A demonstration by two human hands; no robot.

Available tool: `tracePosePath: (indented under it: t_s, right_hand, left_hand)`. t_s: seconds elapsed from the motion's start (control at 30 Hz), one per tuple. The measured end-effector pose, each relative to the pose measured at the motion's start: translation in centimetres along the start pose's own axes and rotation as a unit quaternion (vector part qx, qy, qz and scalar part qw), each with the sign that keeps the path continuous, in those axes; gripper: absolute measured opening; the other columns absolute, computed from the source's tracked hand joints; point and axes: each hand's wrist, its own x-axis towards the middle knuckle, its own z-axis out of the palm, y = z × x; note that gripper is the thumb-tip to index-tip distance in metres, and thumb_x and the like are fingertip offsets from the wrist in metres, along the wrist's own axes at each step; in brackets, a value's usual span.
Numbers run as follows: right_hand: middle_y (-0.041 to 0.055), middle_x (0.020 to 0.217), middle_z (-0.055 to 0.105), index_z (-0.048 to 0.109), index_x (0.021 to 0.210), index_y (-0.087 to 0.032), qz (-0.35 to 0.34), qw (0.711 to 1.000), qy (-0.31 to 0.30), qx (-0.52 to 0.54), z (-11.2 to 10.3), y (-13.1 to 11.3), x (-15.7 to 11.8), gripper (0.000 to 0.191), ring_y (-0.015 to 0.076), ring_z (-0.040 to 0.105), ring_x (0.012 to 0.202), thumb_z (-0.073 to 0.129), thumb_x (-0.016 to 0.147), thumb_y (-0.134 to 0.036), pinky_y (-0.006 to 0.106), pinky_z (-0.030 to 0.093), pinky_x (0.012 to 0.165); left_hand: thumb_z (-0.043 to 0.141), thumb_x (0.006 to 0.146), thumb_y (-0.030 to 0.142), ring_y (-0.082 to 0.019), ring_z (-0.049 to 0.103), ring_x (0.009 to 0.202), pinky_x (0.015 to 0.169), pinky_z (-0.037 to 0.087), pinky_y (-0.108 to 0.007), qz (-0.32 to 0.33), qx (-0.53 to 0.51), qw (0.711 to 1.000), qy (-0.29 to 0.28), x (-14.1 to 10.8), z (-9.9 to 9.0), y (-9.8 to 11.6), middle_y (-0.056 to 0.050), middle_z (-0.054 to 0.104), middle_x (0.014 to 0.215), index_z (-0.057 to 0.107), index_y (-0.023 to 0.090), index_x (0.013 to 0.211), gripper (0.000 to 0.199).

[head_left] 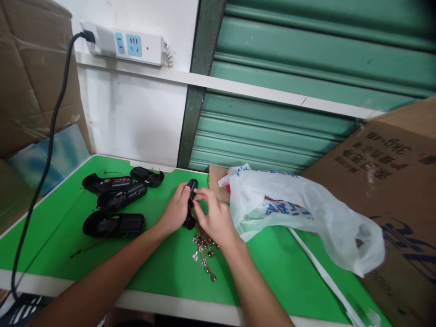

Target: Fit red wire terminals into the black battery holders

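Upright in my left hand (pixel 176 210) is a black plastic casing (pixel 192 185), with my fingers and thumb wrapped around its left side. My right hand (pixel 215 217) is at the casing's right side, thumb and fingertips closed together against it. Whatever lies between those fingertips is too small to make out. Just below, a bunch of small metal contact pieces on red wires (pixel 204 255) spreads over the green tabletop (pixel 163 268). To the left lie several similar black casings with thin wires, among them a long casing (pixel 114 224) and a shorter curved piece (pixel 147 176).
A white plastic bag (pixel 306 204) holding wired parts lies at the right, beside a large cardboard box (pixel 391 190). Behind the table are a green shutter (pixel 289 59) and a power strip (pixel 136 45). A black cable (pixel 54 118) hangs down the left side.
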Motion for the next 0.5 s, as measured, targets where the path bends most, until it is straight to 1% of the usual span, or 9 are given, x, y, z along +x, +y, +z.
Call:
tracePosePath:
  t_s: [0.07,0.2,0.33,0.5]
  right_hand:
    - [0.0098,0.106,0.075,0.05,0.125,-0.023,0.018,1.0,-0.008,0.01,0.02,0.13,-0.13,0.027,0.0246,0.076,0.095,0.052,0.099,-0.015,0.039,0.063,0.083]
    - [0.0109,0.109,0.075,0.052,0.125,-0.022,0.035,0.999,-0.014,0.023,0.04,0.32,-0.27,0.026,0.0249,0.076,0.097,0.053,0.099,-0.017,0.039,0.063,0.083]
    - [0.011,0.108,0.076,0.053,0.124,-0.022,0.024,1.0,-0.006,0.017,0.09,0.16,-0.23,0.026,0.025,0.076,0.096,0.054,0.099,-0.016,0.038,0.063,0.082]
    - [0.0102,0.104,0.076,0.056,0.121,-0.022,0.006,1.0,0.008,-0.007,0.23,-0.21,-0.19,0.023,0.0257,0.075,0.094,0.052,0.1,-0.015,0.038,0.063,0.081]
  left_hand:
    - [0.037,0.103,0.049,-0.024,0.067,0.098,0.087,0.054,-0.034,-0.003,-0.003,1.0,0.002,0.01,0.01,0.0,-0.004,0.067,0.084,0.062,0.021,0.118,0.04]
    - [0.04,0.102,0.051,-0.024,0.068,0.099,0.089,0.054,-0.035,-0.006,-0.01,1.0,0.006,0.0,-0.03,-0.02,-0.003,0.067,0.084,0.063,0.022,0.119,0.041]
    - [0.038,0.102,0.048,-0.024,0.067,0.097,0.089,0.053,-0.034,-0.014,-0.003,1.0,-0.001,-0.01,-0.1,0.04,-0.004,0.067,0.084,0.061,0.021,0.12,0.04]
    - [0.036,0.103,0.046,-0.023,0.068,0.089,0.087,0.053,-0.034,-0.012,0.0,1.0,-0.003,-0.05,-0.12,0.25,-0.003,0.067,0.081,0.061,0.021,0.121,0.04]
